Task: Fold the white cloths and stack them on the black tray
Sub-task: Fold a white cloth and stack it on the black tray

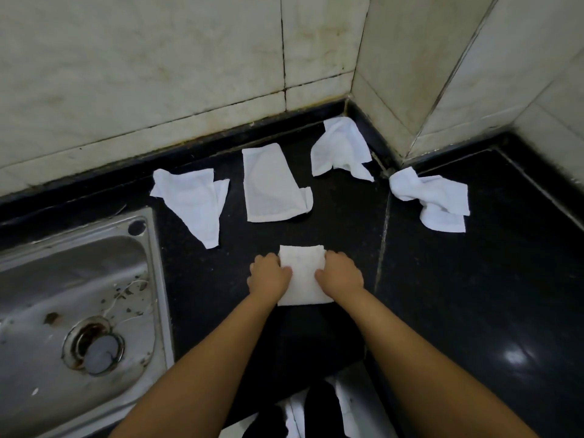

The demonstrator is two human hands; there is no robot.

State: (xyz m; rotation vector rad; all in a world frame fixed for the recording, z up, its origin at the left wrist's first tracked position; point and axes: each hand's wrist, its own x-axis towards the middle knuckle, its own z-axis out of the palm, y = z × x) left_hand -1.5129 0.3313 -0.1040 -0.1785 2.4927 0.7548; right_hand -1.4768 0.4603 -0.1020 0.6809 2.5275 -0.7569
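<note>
While I am watching from afar, the left hand (269, 275) and right hand (340, 273) are pinching the side edges of the small folded white terry cloth (302, 273), lying on the black stone tabletop (458, 279), its long axis running near-to-far between them.

Black polished stone tabletop (474, 279), glossy, speckled, throwing back a light spot. Brushed stainless-steel sink (79, 279), dull sheen, stained and flecked with debris, rust-brown around the round metal drain (94, 346). Folded white terry cloth (303, 276), soft, matt, nubbly. Four crumpled white cloths (275, 184), same matt weave. Pale marble-look wall tiles (142, 74), smooth, grimy, with dark grout.
</note>
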